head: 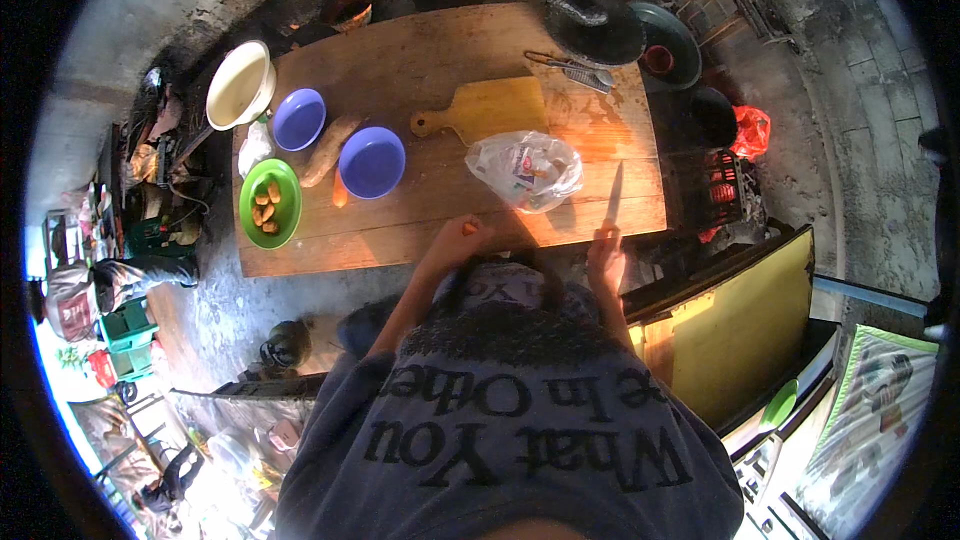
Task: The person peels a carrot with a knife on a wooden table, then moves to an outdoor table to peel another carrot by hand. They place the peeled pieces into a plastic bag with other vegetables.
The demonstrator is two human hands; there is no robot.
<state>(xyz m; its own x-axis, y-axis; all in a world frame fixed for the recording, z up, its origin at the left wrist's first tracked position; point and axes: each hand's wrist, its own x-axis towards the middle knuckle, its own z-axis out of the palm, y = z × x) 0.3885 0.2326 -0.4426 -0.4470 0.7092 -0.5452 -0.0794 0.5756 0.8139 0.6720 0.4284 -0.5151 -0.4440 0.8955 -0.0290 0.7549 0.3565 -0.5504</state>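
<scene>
My right hand [606, 259] grips a knife [615, 199], its blade pointing away from me over the table's right part. Closed around a small orange piece, perhaps carrot, my left hand [453, 238] is at the near table edge. Beyond both hands lies a clear plastic bag [525, 171] with printing, its contents hard to make out. Behind the bag is a wooden cutting board [499, 109] with a handle. To the left, a carrot [340, 191] rests beside a blue bowl [372, 163], next to a long brown root vegetable [328, 151].
The wooden table [442, 37] also bears a second blue bowl [299, 120], a green dish [287, 229] with several brown pieces, and a cream basin [240, 86] at its left edge. Utensils [574, 67] lie near a dark wok [596, 30]. A yellow panel [739, 322] stands right of me.
</scene>
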